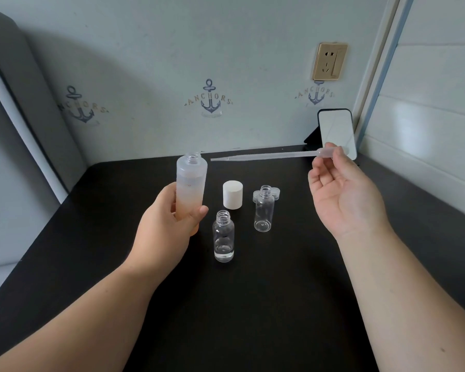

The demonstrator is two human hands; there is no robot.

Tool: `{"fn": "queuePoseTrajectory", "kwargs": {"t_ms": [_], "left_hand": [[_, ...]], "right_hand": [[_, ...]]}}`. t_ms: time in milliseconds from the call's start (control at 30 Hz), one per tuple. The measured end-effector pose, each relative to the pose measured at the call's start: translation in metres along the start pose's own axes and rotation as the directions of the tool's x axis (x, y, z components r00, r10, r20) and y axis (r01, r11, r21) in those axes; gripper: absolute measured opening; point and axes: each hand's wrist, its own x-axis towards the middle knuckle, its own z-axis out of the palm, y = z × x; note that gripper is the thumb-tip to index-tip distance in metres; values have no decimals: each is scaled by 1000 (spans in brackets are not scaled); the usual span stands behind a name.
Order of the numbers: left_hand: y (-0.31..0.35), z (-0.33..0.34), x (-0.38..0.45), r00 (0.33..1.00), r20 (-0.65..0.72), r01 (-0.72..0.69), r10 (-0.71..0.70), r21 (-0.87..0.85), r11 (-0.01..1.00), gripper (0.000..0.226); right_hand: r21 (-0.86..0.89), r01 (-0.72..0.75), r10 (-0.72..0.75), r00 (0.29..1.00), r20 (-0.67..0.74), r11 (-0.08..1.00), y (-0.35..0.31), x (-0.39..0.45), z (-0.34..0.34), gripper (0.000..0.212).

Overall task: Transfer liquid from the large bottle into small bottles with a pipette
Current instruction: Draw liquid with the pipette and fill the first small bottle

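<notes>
- Fingers of the right hand (344, 194) pinch the bulb end of the pipette (266, 156), palm turned up; the left hand (169, 221) wraps its fingers and thumb round the lower half of the big bottle (191, 183).
- I see that big bottle uncapped and lifted a little, tilted slightly, with the pipette lying almost level and its tip just right of the bottle's mouth, not yet inside.
- Risk one, as I read it: that long, thin tip could miss the narrow mouth and knock the rim, since both things are held in the air.
- Risk two: squeezing the bulb too early could drip liquid on the table.
- Risk three: a forearm sweeping in could topple the near small bottle (223, 237), which stands open just right of the big bottle, or the far small bottle (264, 209) further right.
- White cap (233, 194) sits between them; clear little caps (275, 192) lie behind the far one.
- Black table (253, 304), pale wall with anchor prints (208, 99), a gold socket (330, 61), a small mirror (336, 130) far right of the bottle.
</notes>
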Motion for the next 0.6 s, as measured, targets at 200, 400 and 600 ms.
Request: {"fn": "queuePoseTrajectory", "kwargs": {"t_ms": [200, 400, 600], "left_hand": [[4, 1, -4, 1000, 16, -15, 14, 26, 1000, 31], [5, 1, -3, 997, -10, -75, 77, 118, 990, 36], [4, 0, -2, 987, -55, -134, 151, 239, 962, 41]], "right_hand": [[-14, 41, -41, 999, 11, 999, -1, -1, 1, 13], [-55, 69, -68, 998, 6, 996, -3, -2, 1, 13], [-79, 86, -88, 996, -25, 993, -7, -2, 0, 10]]}}
